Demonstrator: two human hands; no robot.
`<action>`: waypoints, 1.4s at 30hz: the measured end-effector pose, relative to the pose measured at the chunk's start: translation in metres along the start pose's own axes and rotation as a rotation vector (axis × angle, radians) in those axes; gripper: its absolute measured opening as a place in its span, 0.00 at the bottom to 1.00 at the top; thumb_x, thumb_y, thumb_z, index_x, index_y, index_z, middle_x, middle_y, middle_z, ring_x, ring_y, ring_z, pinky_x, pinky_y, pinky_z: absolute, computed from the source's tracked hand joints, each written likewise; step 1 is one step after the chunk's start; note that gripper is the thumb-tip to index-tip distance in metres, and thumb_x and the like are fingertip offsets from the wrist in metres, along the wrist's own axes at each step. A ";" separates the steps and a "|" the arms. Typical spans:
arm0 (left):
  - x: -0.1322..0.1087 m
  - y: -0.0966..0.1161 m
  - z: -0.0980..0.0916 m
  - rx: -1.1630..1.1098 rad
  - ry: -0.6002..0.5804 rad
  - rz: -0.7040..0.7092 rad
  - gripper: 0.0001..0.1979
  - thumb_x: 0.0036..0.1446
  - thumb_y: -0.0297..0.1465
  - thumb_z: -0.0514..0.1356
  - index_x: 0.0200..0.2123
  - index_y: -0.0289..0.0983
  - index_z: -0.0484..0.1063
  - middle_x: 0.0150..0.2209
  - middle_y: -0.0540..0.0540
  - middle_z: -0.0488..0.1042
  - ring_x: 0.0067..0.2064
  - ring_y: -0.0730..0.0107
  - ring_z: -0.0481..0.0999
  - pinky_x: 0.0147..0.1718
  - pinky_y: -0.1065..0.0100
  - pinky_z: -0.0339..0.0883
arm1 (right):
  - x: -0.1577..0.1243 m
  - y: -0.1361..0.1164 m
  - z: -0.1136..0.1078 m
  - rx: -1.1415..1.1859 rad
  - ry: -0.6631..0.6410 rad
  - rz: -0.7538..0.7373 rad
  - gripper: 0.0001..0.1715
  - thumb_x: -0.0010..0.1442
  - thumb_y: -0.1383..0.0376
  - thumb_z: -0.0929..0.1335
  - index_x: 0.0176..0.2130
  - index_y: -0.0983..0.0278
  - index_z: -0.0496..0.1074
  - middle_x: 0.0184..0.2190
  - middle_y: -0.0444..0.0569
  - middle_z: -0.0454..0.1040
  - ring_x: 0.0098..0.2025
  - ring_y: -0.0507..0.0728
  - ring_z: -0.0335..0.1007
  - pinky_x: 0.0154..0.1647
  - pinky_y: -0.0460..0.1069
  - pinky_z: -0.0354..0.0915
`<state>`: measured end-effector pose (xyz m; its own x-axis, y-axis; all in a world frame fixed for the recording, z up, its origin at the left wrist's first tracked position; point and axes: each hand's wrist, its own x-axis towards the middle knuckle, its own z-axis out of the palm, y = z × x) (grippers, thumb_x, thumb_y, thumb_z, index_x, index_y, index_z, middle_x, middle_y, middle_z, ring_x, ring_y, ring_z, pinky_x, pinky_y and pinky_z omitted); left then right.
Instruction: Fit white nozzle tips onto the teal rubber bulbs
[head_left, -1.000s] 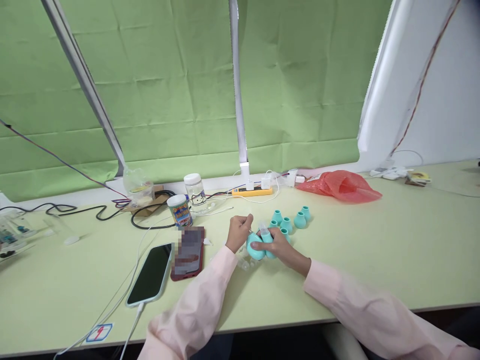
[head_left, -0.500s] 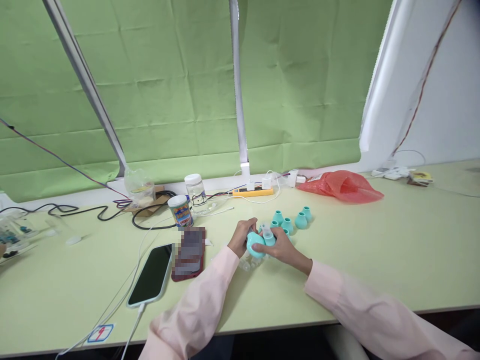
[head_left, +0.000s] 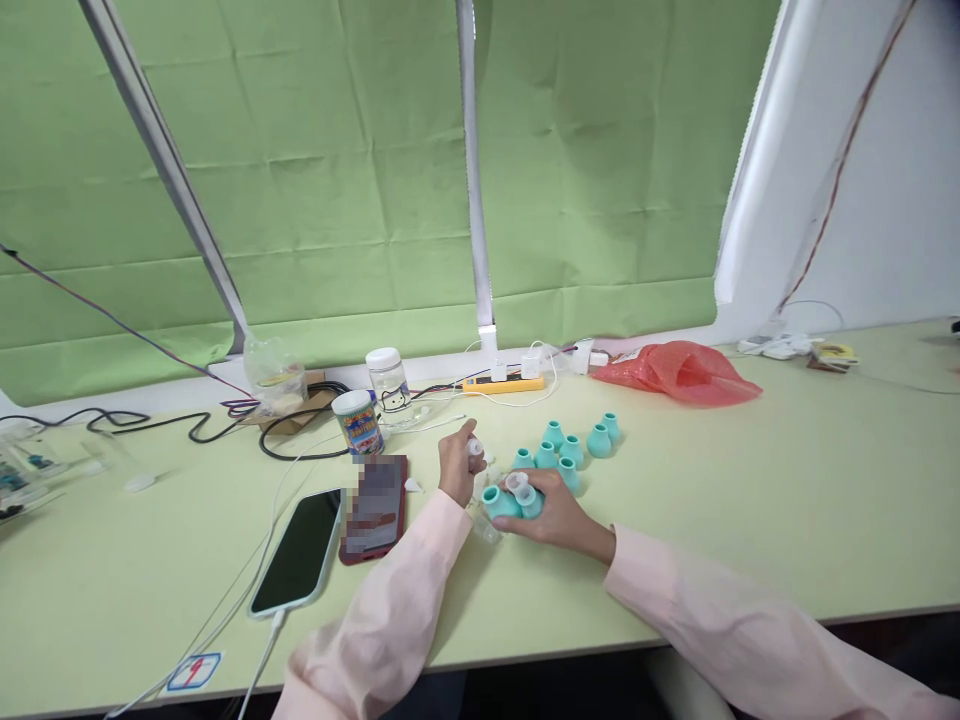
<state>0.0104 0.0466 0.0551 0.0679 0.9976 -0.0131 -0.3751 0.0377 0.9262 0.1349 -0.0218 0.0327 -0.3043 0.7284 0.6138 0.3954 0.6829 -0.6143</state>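
Note:
My right hand (head_left: 559, 508) is closed around two small teal bulbs above the table. One teal bulb (head_left: 499, 503) shows its round opening turned up. The other teal bulb (head_left: 531, 503), beside it, has a clear plastic nozzle (head_left: 517, 484) at its mouth. Just to the left, my left hand (head_left: 456, 466) is closed on a small translucent plastic nozzle (head_left: 475, 449). Under and between the hands lie loose clear plastic pieces (head_left: 486, 527), partly hidden. Several more teal bulbs (head_left: 571, 449) stand upright on the table behind my right hand.
A phone with a charging cable (head_left: 298, 552) and a red-cased phone (head_left: 375, 508) lie left of my left arm. Farther back are a printed can (head_left: 358, 424), a clear jar (head_left: 388, 382), a yellow power strip (head_left: 504, 384) and a red plastic bag (head_left: 679, 374).
My left hand has drawn away from the bulbs toward the left and now shows a clear nozzle. The front bulb in my right hand has turned, its opening now visible.

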 end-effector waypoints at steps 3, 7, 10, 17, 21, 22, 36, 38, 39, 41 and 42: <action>0.002 -0.005 -0.002 0.086 -0.044 -0.098 0.18 0.37 0.40 0.59 0.15 0.35 0.53 0.08 0.58 0.52 0.11 0.85 0.49 0.11 0.77 0.41 | 0.003 0.008 0.002 -0.086 0.113 0.052 0.12 0.41 0.58 0.68 0.24 0.65 0.66 0.21 0.45 0.66 0.24 0.53 0.61 0.26 0.47 0.58; 0.005 -0.011 -0.004 0.100 -0.168 -0.196 0.15 0.38 0.39 0.59 0.20 0.34 0.60 0.13 0.54 0.61 0.13 0.82 0.57 0.13 0.77 0.48 | 0.005 0.015 0.001 -0.114 0.207 0.074 0.10 0.43 0.59 0.67 0.25 0.64 0.66 0.24 0.46 0.65 0.28 0.53 0.61 0.29 0.48 0.59; 0.006 -0.010 -0.004 0.041 -0.223 -0.278 0.11 0.40 0.35 0.57 0.21 0.34 0.61 0.15 0.53 0.63 0.14 0.81 0.59 0.13 0.77 0.50 | 0.005 0.013 0.000 -0.100 0.259 0.032 0.10 0.43 0.60 0.67 0.28 0.63 0.67 0.28 0.47 0.64 0.31 0.54 0.61 0.33 0.48 0.59; 0.003 0.001 -0.004 0.113 -0.314 -0.295 0.14 0.41 0.40 0.55 0.22 0.34 0.63 0.15 0.55 0.59 0.13 0.83 0.54 0.12 0.78 0.45 | 0.006 0.016 0.003 -0.105 0.318 0.053 0.08 0.46 0.61 0.66 0.29 0.62 0.68 0.26 0.46 0.60 0.29 0.53 0.59 0.31 0.48 0.59; -0.004 0.007 -0.003 0.311 -0.464 -0.075 0.13 0.37 0.37 0.60 0.25 0.33 0.64 0.16 0.56 0.55 0.15 0.85 0.51 0.13 0.78 0.40 | 0.005 0.016 0.004 -0.055 0.362 0.079 0.09 0.47 0.61 0.65 0.30 0.63 0.66 0.25 0.45 0.60 0.29 0.52 0.59 0.31 0.47 0.58; -0.006 0.008 -0.003 0.338 -0.497 -0.031 0.13 0.38 0.37 0.59 0.26 0.33 0.65 0.17 0.55 0.55 0.16 0.85 0.51 0.13 0.78 0.40 | 0.005 0.015 0.005 -0.039 0.366 0.087 0.09 0.46 0.61 0.65 0.30 0.63 0.66 0.26 0.44 0.60 0.29 0.52 0.59 0.31 0.47 0.58; -0.002 0.010 -0.006 0.563 -0.550 0.071 0.16 0.42 0.40 0.56 0.32 0.35 0.63 0.17 0.56 0.52 0.16 0.85 0.48 0.14 0.78 0.41 | 0.011 0.020 -0.004 0.251 0.403 0.395 0.23 0.45 0.53 0.64 0.35 0.68 0.67 0.28 0.50 0.69 0.22 0.52 0.63 0.22 0.47 0.62; 0.006 0.006 -0.008 0.688 -0.403 0.121 0.16 0.45 0.42 0.52 0.32 0.35 0.62 0.16 0.57 0.52 0.15 0.83 0.50 0.14 0.78 0.43 | 0.011 0.018 -0.005 0.293 0.432 0.397 0.25 0.45 0.53 0.64 0.39 0.68 0.66 0.32 0.51 0.69 0.23 0.52 0.63 0.22 0.47 0.63; 0.010 0.003 -0.011 0.793 -0.284 0.175 0.16 0.47 0.43 0.49 0.32 0.36 0.62 0.16 0.56 0.53 0.15 0.82 0.51 0.14 0.77 0.45 | 0.011 0.017 -0.006 0.308 0.443 0.394 0.25 0.46 0.53 0.64 0.39 0.67 0.66 0.32 0.51 0.69 0.23 0.51 0.63 0.22 0.47 0.64; 0.019 -0.001 -0.018 0.942 -0.103 0.278 0.16 0.49 0.43 0.47 0.31 0.36 0.61 0.17 0.54 0.59 0.17 0.79 0.58 0.17 0.76 0.50 | 0.010 0.014 -0.006 0.328 0.456 0.386 0.23 0.46 0.54 0.63 0.38 0.66 0.67 0.31 0.50 0.68 0.23 0.51 0.62 0.22 0.47 0.64; 0.023 -0.002 -0.023 0.963 -0.068 0.295 0.15 0.49 0.42 0.48 0.32 0.36 0.61 0.19 0.52 0.62 0.19 0.77 0.61 0.19 0.75 0.52 | 0.010 0.014 -0.006 0.337 0.458 0.383 0.22 0.46 0.54 0.64 0.36 0.66 0.67 0.31 0.49 0.68 0.23 0.51 0.62 0.22 0.47 0.64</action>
<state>-0.0079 0.0712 0.0441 0.1571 0.9530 0.2591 0.5189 -0.3029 0.7994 0.1423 -0.0054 0.0333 0.2293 0.8757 0.4249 0.0884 0.4160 -0.9051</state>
